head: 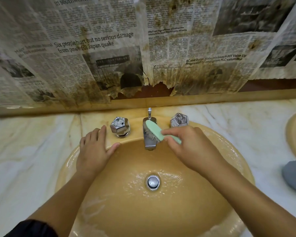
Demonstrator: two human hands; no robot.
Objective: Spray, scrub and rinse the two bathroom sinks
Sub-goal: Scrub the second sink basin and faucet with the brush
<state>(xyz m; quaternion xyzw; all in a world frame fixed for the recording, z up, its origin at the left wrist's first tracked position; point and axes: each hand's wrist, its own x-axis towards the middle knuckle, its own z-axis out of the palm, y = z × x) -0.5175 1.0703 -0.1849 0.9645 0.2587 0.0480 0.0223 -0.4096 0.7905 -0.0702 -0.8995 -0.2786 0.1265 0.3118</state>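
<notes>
Scrubbing in hand — the faucet (149, 134) is brushed.
The brush (158, 132) is gripped by the right hand (190, 147); the left hand (94, 151), fingers flat, is braced on the sink (229, 151) rim — rinsing is judged next.

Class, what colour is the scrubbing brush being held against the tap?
The brush is pale mint green, seen best in the head view.

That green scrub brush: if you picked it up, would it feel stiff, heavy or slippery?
The green brush looks like moulded plastic, so probably stiff and light. The right hand grips its narrow handle by the faucet. Water sheens the sink, so the handle may be somewhat slippery.
</notes>
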